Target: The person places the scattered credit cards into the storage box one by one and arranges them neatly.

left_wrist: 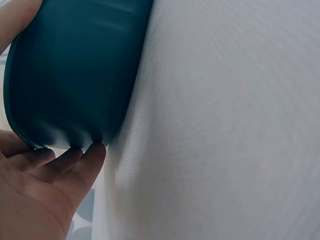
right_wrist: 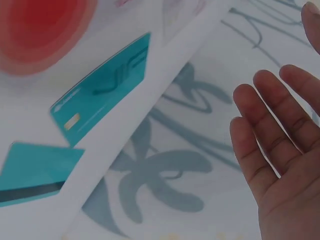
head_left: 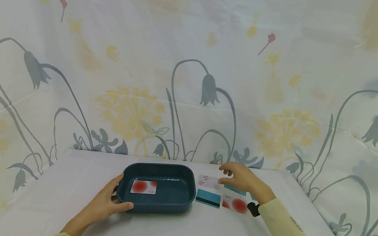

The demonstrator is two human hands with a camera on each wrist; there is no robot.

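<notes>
A dark teal rectangular tray (head_left: 157, 208) stands on the white table, with a white card with red circles (head_left: 143, 187) lying in it. My left hand (head_left: 105, 203) grips the tray's left end, thumb at the near corner and fingers against the end wall (left_wrist: 65, 100). To the tray's right lie several cards: a pale floral card (head_left: 208, 181), a teal card with a black stripe (head_left: 208, 198) and another red-circle card (head_left: 236, 204). Above them is my right hand (head_left: 241, 178), fingers spread and nothing held. Beneath it a teal card with a chip (right_wrist: 102, 92) is partly hidden.
A further teal card (right_wrist: 37, 172) with a dark stripe lies near the chip card. White cloth covers the table (head_left: 163, 234). Behind it hangs a curtain (head_left: 193, 76) printed with grey and yellow flowers.
</notes>
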